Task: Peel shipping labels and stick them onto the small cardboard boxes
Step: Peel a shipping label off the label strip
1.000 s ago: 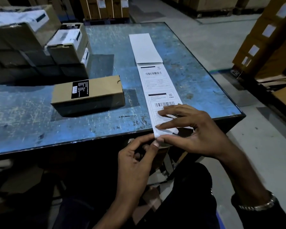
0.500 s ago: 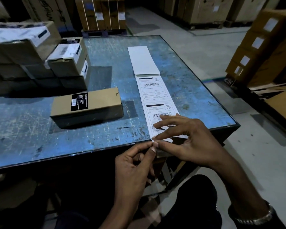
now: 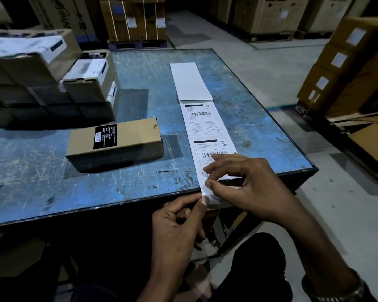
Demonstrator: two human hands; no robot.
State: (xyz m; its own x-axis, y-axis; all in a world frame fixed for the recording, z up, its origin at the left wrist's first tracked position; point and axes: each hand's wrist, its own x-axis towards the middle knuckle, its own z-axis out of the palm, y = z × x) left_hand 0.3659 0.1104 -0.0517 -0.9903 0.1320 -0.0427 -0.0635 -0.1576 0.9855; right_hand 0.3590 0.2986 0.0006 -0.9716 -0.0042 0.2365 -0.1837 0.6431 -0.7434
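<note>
1. The left hand pinches the near end of the long white strip of shipping labels, thumb on top, at the edge of the scuffed blue metal table.
2. The right hand pinches the lifted corner of the nearest printed label.
3. Left of the fingers and farther back lies a small brown cardboard box with a black sticker.
4. Beyond it stand stacked labelled cardboard boxes.
</note>
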